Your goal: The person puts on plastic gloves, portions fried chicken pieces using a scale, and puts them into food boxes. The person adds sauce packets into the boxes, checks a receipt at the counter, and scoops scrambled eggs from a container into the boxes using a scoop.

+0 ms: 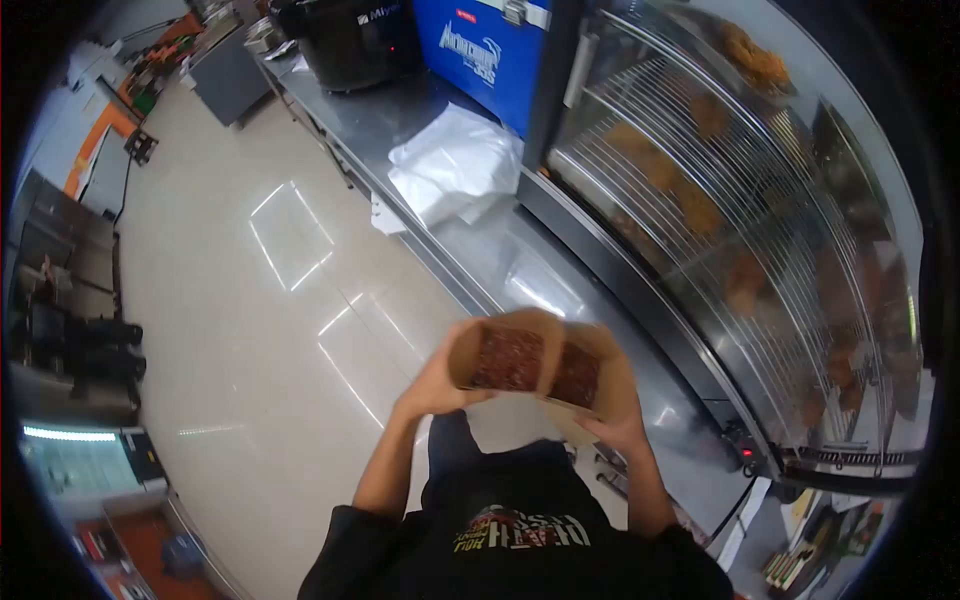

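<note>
Two open cartons (464,357) of red-brown food (510,360): my left hand (438,386) clamps one, my right hand (622,430) the other. I should grip lightly, rims level.

Black pot (345,45): marked "Miy", remainder blurred. Blue cooler box (480,70): marked "35S" in white, below a stylised name. Black shirt (515,550): print inverted, possibly reading "DEATH".

Floor (215,330): pale glossy tile, bears rectangular light reflections (312,212). Counter (490,250): stainless steel. Display cabinet (610,260): glazed, wire shelves (680,110). Background unit (228,82): grey.
</note>
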Demonstrator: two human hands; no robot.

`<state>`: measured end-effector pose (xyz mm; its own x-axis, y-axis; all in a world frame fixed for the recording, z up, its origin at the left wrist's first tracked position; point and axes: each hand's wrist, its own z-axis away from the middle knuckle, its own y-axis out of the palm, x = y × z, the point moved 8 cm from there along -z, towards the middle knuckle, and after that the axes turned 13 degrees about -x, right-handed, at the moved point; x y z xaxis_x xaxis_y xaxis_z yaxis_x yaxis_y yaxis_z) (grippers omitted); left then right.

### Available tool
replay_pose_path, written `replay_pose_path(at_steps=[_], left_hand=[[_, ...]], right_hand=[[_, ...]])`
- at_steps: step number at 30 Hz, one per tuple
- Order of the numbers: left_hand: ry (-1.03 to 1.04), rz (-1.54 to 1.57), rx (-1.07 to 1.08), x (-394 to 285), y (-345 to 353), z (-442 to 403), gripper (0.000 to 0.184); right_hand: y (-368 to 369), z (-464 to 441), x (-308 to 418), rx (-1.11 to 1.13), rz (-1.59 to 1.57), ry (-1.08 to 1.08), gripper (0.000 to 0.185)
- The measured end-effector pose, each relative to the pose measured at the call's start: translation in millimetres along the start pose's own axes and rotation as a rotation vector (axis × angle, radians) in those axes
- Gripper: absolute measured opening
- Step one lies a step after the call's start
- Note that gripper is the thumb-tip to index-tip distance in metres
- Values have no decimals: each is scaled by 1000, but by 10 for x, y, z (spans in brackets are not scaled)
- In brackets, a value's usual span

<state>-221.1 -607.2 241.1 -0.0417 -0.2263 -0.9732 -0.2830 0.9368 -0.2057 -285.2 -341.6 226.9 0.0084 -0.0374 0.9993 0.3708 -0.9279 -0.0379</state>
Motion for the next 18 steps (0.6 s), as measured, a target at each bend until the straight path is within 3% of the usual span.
replay_pose_path(at_steps=[5, 9, 15, 18], left_hand=[[-201, -160, -94, 331, -2052, -771, 86], [-179, -160, -118, 277, -3227, -1972, 80], [-164, -147, 5, 1164, -4025, -4001, 72], [-129, -184, 77, 1534, -4130, -4744, 72]], right_hand=[[1738, -1514, 529, 68, 186, -202, 113], [2929, -2953, 819, 154, 67, -294, 110], [3830, -4957, 262, 101, 103, -283, 105], [3884, -5526, -40, 20, 291, -266, 116]])
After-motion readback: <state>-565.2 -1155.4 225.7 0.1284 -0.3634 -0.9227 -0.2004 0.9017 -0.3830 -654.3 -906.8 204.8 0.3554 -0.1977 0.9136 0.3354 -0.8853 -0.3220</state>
